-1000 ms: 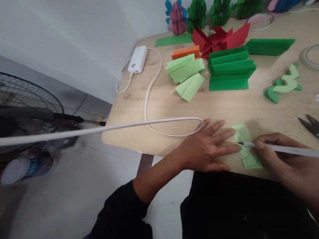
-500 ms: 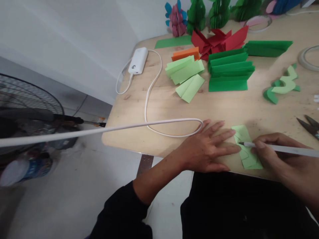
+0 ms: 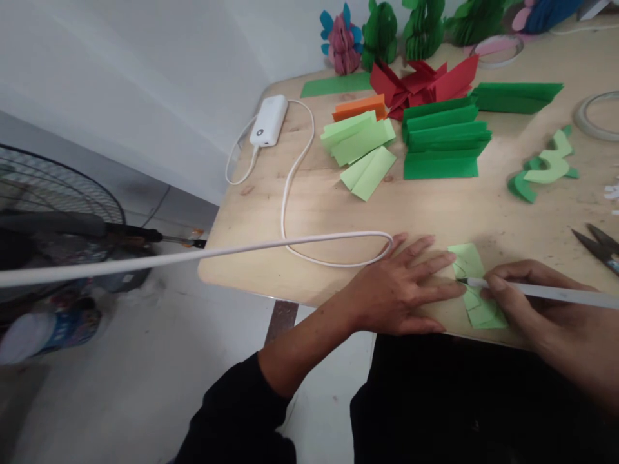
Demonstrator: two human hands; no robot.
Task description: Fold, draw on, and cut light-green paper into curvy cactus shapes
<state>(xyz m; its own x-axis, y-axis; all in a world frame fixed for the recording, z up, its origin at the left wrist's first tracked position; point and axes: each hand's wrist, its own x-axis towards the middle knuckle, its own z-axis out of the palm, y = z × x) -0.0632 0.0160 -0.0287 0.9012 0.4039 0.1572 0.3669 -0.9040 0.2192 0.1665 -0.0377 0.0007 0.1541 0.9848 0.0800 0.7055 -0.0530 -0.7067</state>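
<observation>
My left hand [image 3: 401, 287] lies flat near the table's front edge with its fingers spread, two fingertips at the left side of a light green paper piece [image 3: 485, 316]. Thin curved dark lines show on that paper. In my right hand [image 3: 536, 303] a white pen [image 3: 561, 294] is pinched between thumb and fingers, its dark tip on or just over the paper's left edge. A white cable [image 3: 333, 236] loops beside the left fingertips. Right of the paper, scissors [image 3: 599, 248] lie partly in view with their blades apart.
Folded green papers [image 3: 442, 161], light green papers [image 3: 360, 145], red papers [image 3: 420, 84] and an orange paper [image 3: 358, 107] lie further back. A white power bank [image 3: 269, 120] sits at left. Tape rolls [image 3: 599, 116], wavy paper cutouts [image 3: 549, 166] and paper figures [image 3: 380, 35] are also there. A fan [image 3: 53, 187] stands beside the table.
The pen tip and my right hand have shifted slightly left, towards the paper's left edge. My left hand stays in place.
</observation>
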